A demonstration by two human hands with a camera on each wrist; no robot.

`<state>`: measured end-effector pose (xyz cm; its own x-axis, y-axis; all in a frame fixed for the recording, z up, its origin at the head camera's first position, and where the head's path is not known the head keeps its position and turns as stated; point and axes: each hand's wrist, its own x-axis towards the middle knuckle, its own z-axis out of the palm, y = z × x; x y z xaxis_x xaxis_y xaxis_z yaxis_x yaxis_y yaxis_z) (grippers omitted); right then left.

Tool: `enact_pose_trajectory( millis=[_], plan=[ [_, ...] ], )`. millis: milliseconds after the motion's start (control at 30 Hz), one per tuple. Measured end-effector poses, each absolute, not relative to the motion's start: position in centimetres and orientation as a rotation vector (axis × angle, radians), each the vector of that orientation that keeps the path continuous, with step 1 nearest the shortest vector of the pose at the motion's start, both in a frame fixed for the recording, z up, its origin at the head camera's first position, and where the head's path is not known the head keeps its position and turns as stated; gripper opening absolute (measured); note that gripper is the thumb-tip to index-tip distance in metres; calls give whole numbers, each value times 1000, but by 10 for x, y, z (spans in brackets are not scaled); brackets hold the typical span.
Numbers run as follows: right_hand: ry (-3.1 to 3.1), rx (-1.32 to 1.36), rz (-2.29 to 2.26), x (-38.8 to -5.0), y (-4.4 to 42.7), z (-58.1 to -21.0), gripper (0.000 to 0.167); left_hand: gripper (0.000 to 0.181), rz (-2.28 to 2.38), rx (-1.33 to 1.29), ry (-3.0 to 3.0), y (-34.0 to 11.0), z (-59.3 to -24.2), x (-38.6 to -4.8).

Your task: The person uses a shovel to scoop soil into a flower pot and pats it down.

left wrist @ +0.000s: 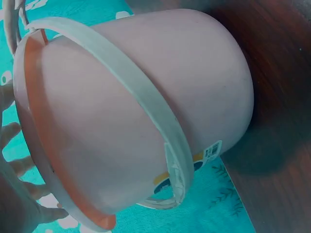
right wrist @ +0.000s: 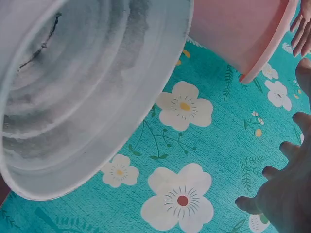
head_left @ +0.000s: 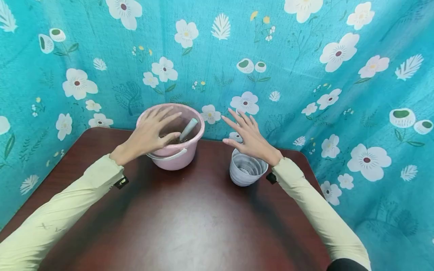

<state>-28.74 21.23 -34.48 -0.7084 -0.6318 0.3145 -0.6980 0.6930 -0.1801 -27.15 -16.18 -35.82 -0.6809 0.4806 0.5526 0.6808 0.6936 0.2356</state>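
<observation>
A pink bucket (head_left: 174, 160) with a pale handle (left wrist: 141, 87) stands at the table's back left, with dark soil and a light green tool handle (head_left: 188, 129) inside. My left hand (head_left: 149, 133), fingers spread, hovers over the bucket's left side, holding nothing. To the right stands a grey-white ribbed pot (head_left: 241, 177), and its inside looks bare of soil. My right hand (head_left: 250, 139) is above the pot's back rim with spread fingers and nothing in them. In the right wrist view the pot (right wrist: 97, 121) fills the left side, apart from the fingers at the right edge.
The dark red-brown table (head_left: 176, 226) has rounded back corners. A turquoise curtain (head_left: 210, 60) with white flowers hangs behind it and along both sides. Bucket and pot stand apart, with bare tabletop between them and in front.
</observation>
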Motion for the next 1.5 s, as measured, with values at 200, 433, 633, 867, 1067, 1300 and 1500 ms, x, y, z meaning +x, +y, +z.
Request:
enact_pose_trajectory(
  millis=[200, 433, 633, 867, 1067, 1300, 1500],
  plan=[
    [-2674, 1080, 395, -293, 203, -338, 75, 59, -682, -719, -2564, -176, -352, -269],
    [-2789, 1037, 366, -291, 209, -333, 79, 61, -742, -608, -2643, -188, -352, -271],
    [-2969, 1021, 441, -288, 224, -336, 93, 65, -766, -529, -2656, -195, -357, -271],
    [-3109, 990, 465, -284, 244, -338, 99, 68, -884, -390, -2692, -202, -357, -271],
    [-3230, 1034, 655, -275, 258, -337, 115, 71, -969, -338, -2695, -212, -357, -272],
    [-3349, 1024, 759, -260, 271, -338, 127, 77, -1014, -266, -2731, -217, -361, -272],
    [-3345, 1017, 796, -257, 281, -346, 129, 79, -1150, -205, -2701, -213, -360, -275]
  ],
)
